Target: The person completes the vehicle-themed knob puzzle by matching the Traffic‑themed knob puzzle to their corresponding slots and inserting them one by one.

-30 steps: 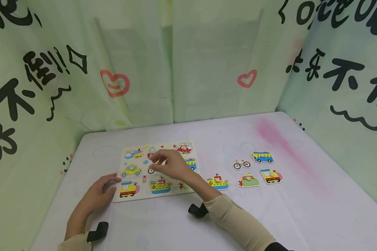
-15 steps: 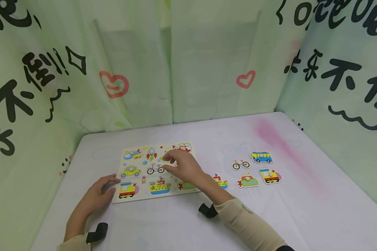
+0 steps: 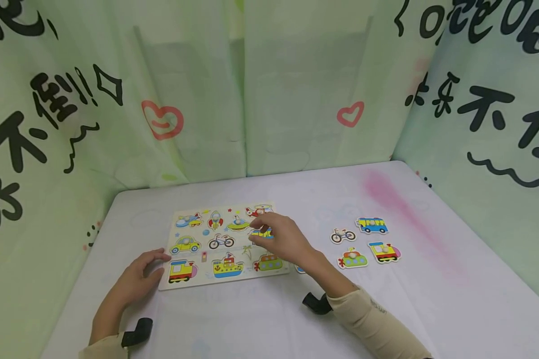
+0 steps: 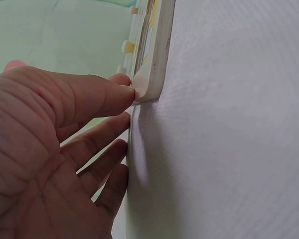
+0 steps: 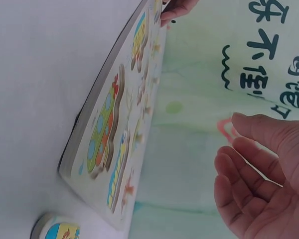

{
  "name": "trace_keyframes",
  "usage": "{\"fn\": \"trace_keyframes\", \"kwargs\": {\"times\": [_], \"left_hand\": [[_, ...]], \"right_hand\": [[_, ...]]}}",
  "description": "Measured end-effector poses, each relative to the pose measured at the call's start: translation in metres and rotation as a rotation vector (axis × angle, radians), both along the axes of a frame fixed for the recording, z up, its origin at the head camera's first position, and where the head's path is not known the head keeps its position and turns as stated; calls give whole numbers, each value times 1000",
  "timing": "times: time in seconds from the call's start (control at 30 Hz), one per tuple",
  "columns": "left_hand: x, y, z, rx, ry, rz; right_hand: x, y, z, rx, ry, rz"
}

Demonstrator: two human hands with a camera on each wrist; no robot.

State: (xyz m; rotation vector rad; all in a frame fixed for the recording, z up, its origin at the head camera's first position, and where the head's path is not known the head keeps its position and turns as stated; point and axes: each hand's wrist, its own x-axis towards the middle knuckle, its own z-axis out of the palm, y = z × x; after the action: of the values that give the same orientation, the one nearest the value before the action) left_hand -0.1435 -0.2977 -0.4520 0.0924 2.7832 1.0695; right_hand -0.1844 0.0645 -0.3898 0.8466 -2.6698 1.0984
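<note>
A white puzzle board [image 3: 248,273] with vehicle pictures lies on the table. My left hand [image 3: 139,276] is at its left edge, thumb [image 4: 112,97] and index fingertip touching the near corner, the other fingers loosely extended. Above the board's right part hovers my right hand [image 3: 283,238], fingers relaxed with nothing between them. Knobbed pieces such as the car [image 3: 185,244], rocket [image 3: 215,220] and flying saucer [image 3: 238,223] sit in the board. Sunken outlines of a submarine [image 5: 102,132] and a bus [image 5: 118,172] show in the right wrist view.
Right of the board lie a loose bicycle piece [image 3: 343,236], bus piece [image 3: 372,226], submarine piece [image 3: 352,258] and train piece [image 3: 384,253]. A ship piece [image 5: 62,231] lies by the board's near right corner, mostly hidden by the right forearm in the head view.
My right hand has moved rightward over the board, uncovering the flying saucer, the bicycle outline and the submarine outline. My left hand has stayed at the left edge.
</note>
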Motion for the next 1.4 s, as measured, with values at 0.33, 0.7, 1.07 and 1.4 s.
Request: {"fn": "trace_keyframes", "kwargs": {"times": [0.33,0.7,1.07,1.4], "left_hand": [[1,0,1,0,-10,8],[0,-1,-1,4,-9,7],[0,-1,-2,4,11,-7],[0,-2,-1,-4,47,-29]], "right_hand": [[4,25,1,-63,-49,21],[6,51,0,-35,-81,-43],[2,94,-6,19,-109,-155],[3,137,-19,28,-133,-245]]}}
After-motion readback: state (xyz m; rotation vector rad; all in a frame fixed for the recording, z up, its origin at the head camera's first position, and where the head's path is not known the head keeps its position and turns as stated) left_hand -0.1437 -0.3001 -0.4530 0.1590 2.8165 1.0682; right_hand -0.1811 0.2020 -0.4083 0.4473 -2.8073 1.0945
